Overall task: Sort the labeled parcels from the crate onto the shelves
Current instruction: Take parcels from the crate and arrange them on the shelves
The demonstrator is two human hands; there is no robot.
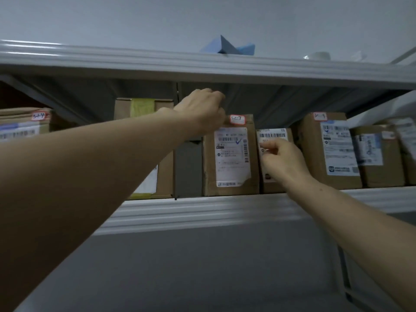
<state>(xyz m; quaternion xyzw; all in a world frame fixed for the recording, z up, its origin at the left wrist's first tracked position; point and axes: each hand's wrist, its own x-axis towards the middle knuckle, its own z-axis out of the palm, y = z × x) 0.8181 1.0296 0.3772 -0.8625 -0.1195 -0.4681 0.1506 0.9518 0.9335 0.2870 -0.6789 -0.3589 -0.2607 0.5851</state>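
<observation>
- Up close in the head view, the left hand [202, 109] curls its fingers over the top left corner of the tall parcel [229, 158]. That parcel stands upright at the front edge of the middle shelf [202, 210].
- The right hand [284, 162] pinches the small parcel [275, 135] at its left edge. It is squeezed between the tall parcel and a wider parcel [326, 149].
- The left forearm crosses a taped box [141, 106] set farther back and hides much of it.
- Blurred side parcels [22, 124] sit toward the shelf's left end, and end parcels [380, 154] toward its right.
- The upper shelf [202, 66] carries a blue object [227, 47].
</observation>
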